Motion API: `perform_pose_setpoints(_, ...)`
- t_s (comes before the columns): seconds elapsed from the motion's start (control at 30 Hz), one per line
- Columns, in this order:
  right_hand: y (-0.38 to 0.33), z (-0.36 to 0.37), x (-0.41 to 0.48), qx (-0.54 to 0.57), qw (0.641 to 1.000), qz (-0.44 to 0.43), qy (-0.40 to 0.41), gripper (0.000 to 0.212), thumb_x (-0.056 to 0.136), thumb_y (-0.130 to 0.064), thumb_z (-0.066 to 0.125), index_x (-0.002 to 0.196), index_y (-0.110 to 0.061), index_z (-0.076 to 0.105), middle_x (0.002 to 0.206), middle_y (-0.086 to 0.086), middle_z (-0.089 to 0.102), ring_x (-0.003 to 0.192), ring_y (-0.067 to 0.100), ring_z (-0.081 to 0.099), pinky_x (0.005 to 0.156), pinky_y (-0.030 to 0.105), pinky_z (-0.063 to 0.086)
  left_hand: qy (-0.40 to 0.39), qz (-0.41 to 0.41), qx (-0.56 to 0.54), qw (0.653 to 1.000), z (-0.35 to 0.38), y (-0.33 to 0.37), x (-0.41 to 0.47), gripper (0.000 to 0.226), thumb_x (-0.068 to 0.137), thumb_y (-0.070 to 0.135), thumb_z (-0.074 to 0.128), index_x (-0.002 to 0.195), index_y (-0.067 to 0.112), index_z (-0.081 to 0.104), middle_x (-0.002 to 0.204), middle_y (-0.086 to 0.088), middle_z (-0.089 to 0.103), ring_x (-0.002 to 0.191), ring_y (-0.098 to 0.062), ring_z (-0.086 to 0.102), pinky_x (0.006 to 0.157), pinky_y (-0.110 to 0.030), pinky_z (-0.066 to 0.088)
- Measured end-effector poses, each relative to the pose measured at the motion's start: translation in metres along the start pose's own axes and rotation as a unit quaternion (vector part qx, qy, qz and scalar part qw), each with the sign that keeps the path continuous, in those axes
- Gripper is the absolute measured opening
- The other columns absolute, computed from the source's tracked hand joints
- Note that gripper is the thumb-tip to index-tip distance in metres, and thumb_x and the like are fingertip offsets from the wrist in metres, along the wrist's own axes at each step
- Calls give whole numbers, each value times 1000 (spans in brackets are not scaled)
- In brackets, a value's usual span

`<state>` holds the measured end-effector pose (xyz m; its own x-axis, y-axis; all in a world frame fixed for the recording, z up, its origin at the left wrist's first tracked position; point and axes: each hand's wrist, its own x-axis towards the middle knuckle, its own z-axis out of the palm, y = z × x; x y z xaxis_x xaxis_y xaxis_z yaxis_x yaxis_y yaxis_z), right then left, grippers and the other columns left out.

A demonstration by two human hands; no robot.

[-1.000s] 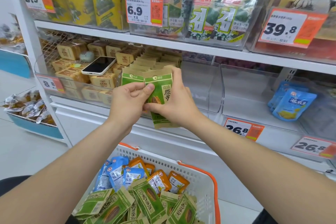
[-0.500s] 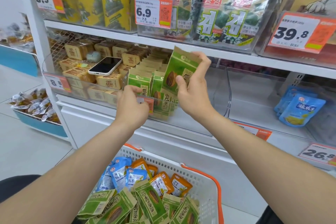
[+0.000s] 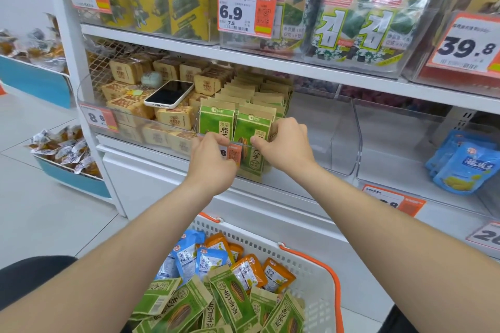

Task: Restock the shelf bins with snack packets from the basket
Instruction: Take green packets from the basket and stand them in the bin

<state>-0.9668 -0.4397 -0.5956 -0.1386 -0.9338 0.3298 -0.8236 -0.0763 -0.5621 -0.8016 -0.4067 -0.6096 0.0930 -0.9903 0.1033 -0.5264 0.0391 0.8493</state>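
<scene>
At the front rim of the clear bin (image 3: 324,130), the left hand (image 3: 213,162) and right hand (image 3: 289,146) each hold a narrow grip on the front green packets (image 3: 253,127), judged light, crinkly and flexible, best pinched by the top seam.

There is only one view, from a wide-angle camera on the person's head. It faces forward and down, toward a shop shelf (image 3: 243,62) that stands close in front. The green packets (image 3: 216,121) in a clear bin (image 3: 338,143) sit near the middle of the picture. The basket (image 3: 311,265) lies at the bottom edge, very near the lens. The floor (image 3: 40,211) shows at the left.
</scene>
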Motion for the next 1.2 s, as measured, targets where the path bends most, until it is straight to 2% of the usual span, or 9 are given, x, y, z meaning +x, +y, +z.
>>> perform_pose_setpoints(0.17,-2,-18,1,-118,992,33,-31,59,75,-76,68,76,-18,64,74,1,62,76,26,59,59,33,52,-15,5,34,999,-1,-9,6,35,89,3,66,120,20,62,135,-7,51,122,-23,52,98,-34,46)
perform_pose_setpoints(0.3,-14,-26,-14,-184,981,-48,36,50,84,-62,61,67,-16,52,69,4,57,67,31,56,53,32,39,-37,41,97,994,0,-15,6,26,91,7,64,115,16,66,118,-4,62,112,-24,58,94,-36,51)
perform_pose_setpoints(0.4,-23,-20,-30,-215,962,-168,26,36,87,-45,53,67,-15,53,64,4,58,63,35,57,54,33,43,-88,88,197,973,1,-23,6,28,90,9,60,115,18,66,110,-3,67,110,-26,61,93,-39,53)
perform_pose_setpoints(0.5,-25,-11,-49,-233,941,-237,-69,32,84,-39,53,65,-13,55,58,3,52,59,35,53,54,31,41,-170,102,322,926,1,-36,7,27,90,13,53,114,26,60,112,-7,66,108,-32,63,87,-42,55)
perform_pose_setpoints(0.6,-13,7,-64,-278,900,-251,-226,30,88,-34,55,65,-16,47,63,2,44,59,30,48,54,30,37,-269,67,465,841,1,-56,6,38,96,16,52,132,26,56,132,-7,60,116,-30,61,94,-43,55)
perform_pose_setpoints(0.77,13,55,-80,-329,801,-233,-443,12,90,-12,54,88,-7,65,82,10,63,72,31,61,57,33,49,-382,7,564,732,-3,-83,6,48,97,7,49,142,16,57,134,-5,59,99,-26,55,87,-36,52)
perform_pose_setpoints(0.93,25,101,-82,-361,761,-254,-476,27,95,-10,57,121,-11,61,106,9,64,84,24,61,56,30,43,-385,8,560,733,-1,-90,5,50,96,1,49,144,14,57,122,-4,56,94,-27,51,80,-33,48)
perform_pose_setpoints(1.1,40,143,-84,-357,745,-261,-500,48,95,-7,55,142,-18,49,129,6,61,105,29,64,81,43,58,-368,28,564,739,4,-83,3,52,97,-2,53,147,12,54,141,-13,57,108,-30,63,78,-35,50)
perform_pose_setpoints(1.2,47,168,-89,-360,729,-263,-519,69,97,-7,56,158,-28,31,159,2,40,129,29,55,91,47,56,-374,34,566,734,5,-85,7,52,98,-1,53,148,12,53,141,-12,57,104,-29,60,79,-35,50)
